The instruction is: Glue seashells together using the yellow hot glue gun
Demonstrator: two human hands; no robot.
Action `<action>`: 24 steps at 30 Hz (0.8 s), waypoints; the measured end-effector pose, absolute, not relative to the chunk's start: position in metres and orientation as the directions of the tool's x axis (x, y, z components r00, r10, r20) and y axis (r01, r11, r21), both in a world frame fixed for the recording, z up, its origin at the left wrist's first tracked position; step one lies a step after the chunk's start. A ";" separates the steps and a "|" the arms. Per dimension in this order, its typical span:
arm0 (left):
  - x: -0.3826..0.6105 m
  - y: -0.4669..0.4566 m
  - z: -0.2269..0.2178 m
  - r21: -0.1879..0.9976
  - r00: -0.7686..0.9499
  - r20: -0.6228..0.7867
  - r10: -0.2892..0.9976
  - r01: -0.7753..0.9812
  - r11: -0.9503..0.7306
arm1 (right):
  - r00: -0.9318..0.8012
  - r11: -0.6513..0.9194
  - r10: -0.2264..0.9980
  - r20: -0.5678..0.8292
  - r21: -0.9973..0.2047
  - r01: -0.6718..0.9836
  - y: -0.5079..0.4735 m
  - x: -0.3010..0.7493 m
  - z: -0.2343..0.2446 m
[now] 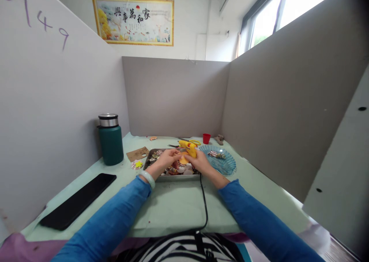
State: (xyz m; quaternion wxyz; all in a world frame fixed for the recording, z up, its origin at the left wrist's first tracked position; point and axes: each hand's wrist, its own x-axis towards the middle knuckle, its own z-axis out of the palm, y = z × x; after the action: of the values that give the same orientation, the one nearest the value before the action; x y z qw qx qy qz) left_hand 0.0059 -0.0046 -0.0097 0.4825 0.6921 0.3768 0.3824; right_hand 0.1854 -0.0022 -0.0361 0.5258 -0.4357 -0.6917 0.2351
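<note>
Over the metal tray (175, 178), both hands are close together. My right hand (201, 162) is wrapped round a yellow glue gun (188, 147), whose nozzle points left. A black cord (205, 204) runs from near that hand to the table's front edge. My left hand (166, 159), with a pale bangle on its wrist, pinches the left edge of a flat orange piece (183, 159). The right hand's fingers also reach that piece. Shells and small stones (187, 171) fill the tray beneath them. The fingertips are partly hidden.
A blue scalloped plate (230, 162) with small pieces stands right of the tray; a red cup (206, 138) and yellow-handled scissors (195, 142) lie behind. To the left are a green bottle (110, 144), a black phone (79, 200) and a brown card (137, 154). Grey partitions (175, 96) enclose the table.
</note>
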 end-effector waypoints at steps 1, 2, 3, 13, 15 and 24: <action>0.006 -0.005 -0.010 0.956 0.427 0.163 0.889 0.156 -0.250 | -0.067 0.510 0.850 0.523 -0.783 0.357 -0.002 0.185 -0.036; 0.006 -0.005 -0.011 0.955 0.432 0.161 0.887 0.158 -0.250 | -0.068 0.511 0.850 0.523 -0.784 0.353 -0.002 0.185 -0.036; 0.006 -0.005 -0.011 0.955 0.436 0.160 0.886 0.159 -0.251 | -0.070 0.513 0.849 0.524 -0.786 0.345 -0.002 0.185 -0.036; 0.005 -0.003 -0.013 0.946 0.497 0.181 0.849 0.146 -0.288 | -0.071 0.502 0.859 0.508 -0.805 0.315 -0.003 0.185 -0.035; 0.004 -0.004 -0.013 0.942 0.500 0.178 0.848 0.162 -0.294 | -0.065 0.498 0.860 0.506 -0.807 0.317 -0.003 0.185 -0.035; 0.005 -0.003 -0.012 0.935 0.504 0.195 0.841 0.162 -0.314 | -0.068 0.499 0.859 0.507 -0.800 0.334 -0.006 0.184 -0.034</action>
State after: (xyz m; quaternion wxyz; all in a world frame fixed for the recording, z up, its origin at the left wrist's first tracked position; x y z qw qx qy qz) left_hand 0.0048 -0.0029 -0.0118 0.4732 0.7269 0.3452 0.3587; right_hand 0.1842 -0.0055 -0.0336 0.5268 -0.4341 -0.6869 0.2494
